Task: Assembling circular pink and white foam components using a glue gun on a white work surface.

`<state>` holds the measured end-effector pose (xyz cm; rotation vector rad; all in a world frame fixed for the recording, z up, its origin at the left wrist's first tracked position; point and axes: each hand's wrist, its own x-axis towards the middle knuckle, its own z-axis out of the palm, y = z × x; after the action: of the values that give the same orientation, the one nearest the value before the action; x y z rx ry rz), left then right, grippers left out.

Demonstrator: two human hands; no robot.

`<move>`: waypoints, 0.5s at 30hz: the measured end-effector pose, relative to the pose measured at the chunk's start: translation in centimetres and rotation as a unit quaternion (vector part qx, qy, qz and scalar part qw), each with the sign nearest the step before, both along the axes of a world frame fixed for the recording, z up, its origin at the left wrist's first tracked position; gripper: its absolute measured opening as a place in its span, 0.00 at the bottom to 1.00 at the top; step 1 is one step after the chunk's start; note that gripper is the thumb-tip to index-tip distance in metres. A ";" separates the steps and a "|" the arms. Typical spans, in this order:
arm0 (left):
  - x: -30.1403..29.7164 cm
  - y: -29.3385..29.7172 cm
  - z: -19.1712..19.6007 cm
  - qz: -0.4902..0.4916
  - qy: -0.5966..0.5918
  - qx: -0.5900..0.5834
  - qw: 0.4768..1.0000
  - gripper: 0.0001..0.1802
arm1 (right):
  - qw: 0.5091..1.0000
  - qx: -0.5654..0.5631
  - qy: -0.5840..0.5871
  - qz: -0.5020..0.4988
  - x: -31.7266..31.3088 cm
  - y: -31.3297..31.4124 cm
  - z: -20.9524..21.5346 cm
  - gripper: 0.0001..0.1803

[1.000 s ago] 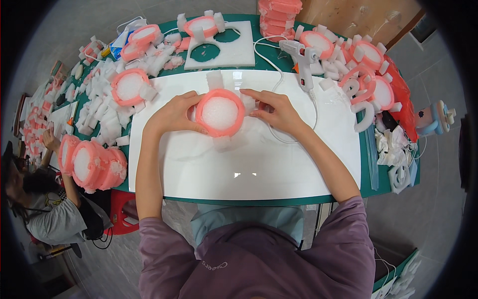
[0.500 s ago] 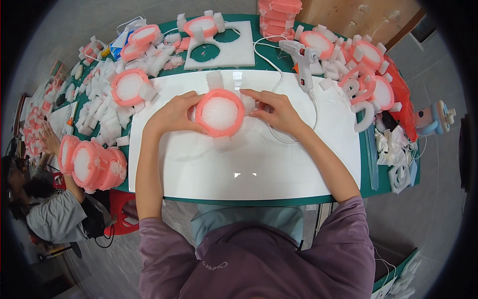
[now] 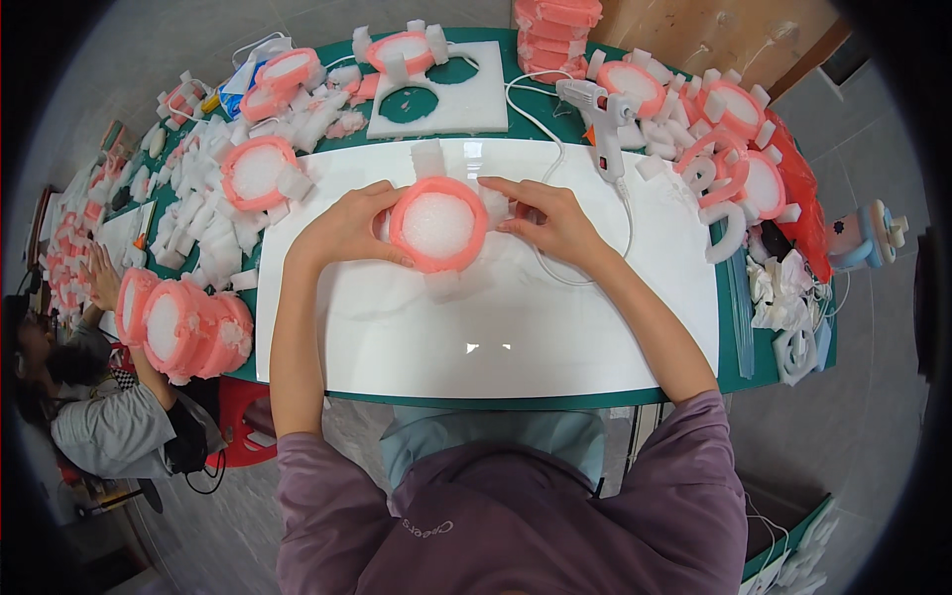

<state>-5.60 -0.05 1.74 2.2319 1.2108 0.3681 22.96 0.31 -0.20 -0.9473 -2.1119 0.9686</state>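
Observation:
A round foam piece (image 3: 438,225) with a white middle and a pink padded rim sits on the white board (image 3: 476,347). My left hand (image 3: 342,226) is closed round its left edge, the thumb near the lower rim. A small white foam block (image 3: 427,157) stands out from its top edge, and another pale piece shows below it. On the right side, my right hand (image 3: 557,226) pinches a white foam block (image 3: 497,206) against the rim, with the forefinger above it and the thumb below.
A white glue gun (image 3: 593,119) stands behind my right hand, its cord looping across the board. Loose white foam blocks (image 3: 198,213) and a pink-rimmed stack (image 3: 183,327) lie to the left. More rimmed pieces (image 3: 739,109) crowd the right. A co-worker (image 3: 119,421) sits at far left.
My hands and the foam piece stay in place. At far left the co-worker has shifted slightly.

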 end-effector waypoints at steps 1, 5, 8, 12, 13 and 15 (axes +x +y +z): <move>0.0 0.0 0.0 -0.002 0.001 0.000 1.000 0.45 | 1.000 -0.001 0.000 0.000 0.0 0.0 0.0 0.33; 0.0 0.1 -0.1 -0.003 0.003 0.002 1.000 0.44 | 1.000 0.002 -0.002 -0.002 0.0 0.0 0.0 0.33; 0.0 0.1 -0.2 -0.005 0.002 0.007 1.000 0.44 | 1.000 0.003 -0.005 -0.001 0.0 0.0 0.0 0.33; -0.1 0.0 -0.1 -0.005 0.001 0.005 1.000 0.44 | 1.000 0.006 -0.002 0.000 0.0 0.0 0.0 0.33; -0.2 0.0 -0.2 -0.004 0.002 0.006 1.000 0.44 | 1.000 0.006 0.000 0.002 -0.1 0.0 0.0 0.33; -0.1 0.1 -0.2 -0.005 0.001 0.006 1.000 0.44 | 1.000 0.004 -0.004 0.000 0.0 0.0 0.0 0.33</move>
<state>-5.68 0.01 1.51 2.2488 1.2004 0.3695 23.00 0.33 -0.18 -0.9487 -2.1208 0.9570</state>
